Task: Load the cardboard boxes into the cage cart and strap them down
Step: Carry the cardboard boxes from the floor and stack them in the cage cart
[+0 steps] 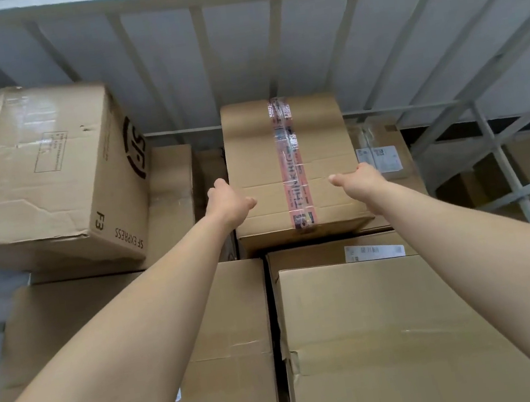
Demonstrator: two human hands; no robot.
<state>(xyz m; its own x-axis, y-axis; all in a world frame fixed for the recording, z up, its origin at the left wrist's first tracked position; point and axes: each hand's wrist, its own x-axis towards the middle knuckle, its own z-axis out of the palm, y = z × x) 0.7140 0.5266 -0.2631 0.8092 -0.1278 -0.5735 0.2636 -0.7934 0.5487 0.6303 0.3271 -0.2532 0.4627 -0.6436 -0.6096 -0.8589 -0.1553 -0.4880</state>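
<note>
While gripping one taped box (260,153) (fingers (220,184) curled), left hand (229,202) — and right hand (362,179) — flank it.

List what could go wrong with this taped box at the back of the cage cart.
The taped box, held at its sides by the left hand and right hand, has its near edge beside a dark gap between lower boxes; it may tip once released. The dented SF Express box beside it looks tilted and could slide.

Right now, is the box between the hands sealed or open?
Sealed. The box has its top flaps lying flat and shut, and red printed tape runs along the seam and over the near edge.
</note>
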